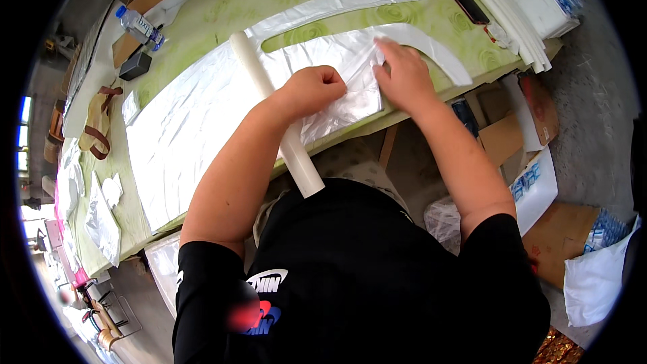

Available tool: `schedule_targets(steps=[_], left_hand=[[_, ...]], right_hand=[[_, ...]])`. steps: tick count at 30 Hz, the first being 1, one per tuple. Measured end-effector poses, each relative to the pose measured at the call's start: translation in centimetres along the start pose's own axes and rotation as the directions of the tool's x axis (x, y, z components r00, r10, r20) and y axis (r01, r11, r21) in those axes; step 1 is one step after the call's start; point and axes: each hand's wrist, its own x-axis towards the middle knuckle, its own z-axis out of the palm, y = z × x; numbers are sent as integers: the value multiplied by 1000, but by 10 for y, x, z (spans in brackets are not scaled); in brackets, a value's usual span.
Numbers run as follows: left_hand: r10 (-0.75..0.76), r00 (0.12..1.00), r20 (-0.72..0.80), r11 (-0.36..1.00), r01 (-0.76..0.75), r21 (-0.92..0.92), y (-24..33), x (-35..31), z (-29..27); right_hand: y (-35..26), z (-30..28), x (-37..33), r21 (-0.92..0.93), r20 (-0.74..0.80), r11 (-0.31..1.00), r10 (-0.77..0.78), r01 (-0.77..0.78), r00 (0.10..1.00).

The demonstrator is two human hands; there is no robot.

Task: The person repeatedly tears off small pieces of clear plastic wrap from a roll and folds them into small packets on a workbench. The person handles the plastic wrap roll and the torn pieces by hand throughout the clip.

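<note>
A large white plastic bag [195, 121], thin and crinkled, lies flat with two long handle straps reaching away to the right. My left hand [313, 91] is closed, thumb against curled fingers, on the creased end of the bag. Over that same end rests my right hand [406, 75], its index finger and thumb apart, the fingertips touching the plastic near the base of the nearer strap. A white tube [302, 162] lies slantwise across the bag, partly under my left forearm, with its near end sticking out past the table edge.
On the green patterned tablecloth [465, 27] are a black phone [465, 2], a bundle of white tubes [505, 17], a water bottle [140, 27] and a small black box [135, 66]. A yellowish bag with brown handles [98, 125] sits at left. Cardboard [559, 236] stands below, right.
</note>
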Motion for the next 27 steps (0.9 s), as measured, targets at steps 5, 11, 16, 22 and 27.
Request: schedule_targets(steps=[5, 11, 16, 22, 27], left_hand=[[113, 992, -62, 987, -104, 122, 3, -7, 5], [301, 878, -372, 934, -351, -71, 42, 19, 16], [270, 928, -256, 946, -306, -109, 58, 70, 17], [203, 838, -506, 785, -448, -428, 37, -17, -38], [-47, 663, -747, 687, -521, -506, -67, -127, -116]], right_hand=[[15, -14, 49, 57, 129, 851, 512, -522, 849], [26, 7, 29, 146, -259, 989, 4, 36, 966], [37, 19, 34, 71, -326, 962, -228, 264, 918], [44, 19, 33, 362, -224, 927, 191, -100, 956], [45, 23, 36, 340, -165, 929, 214, -149, 963]])
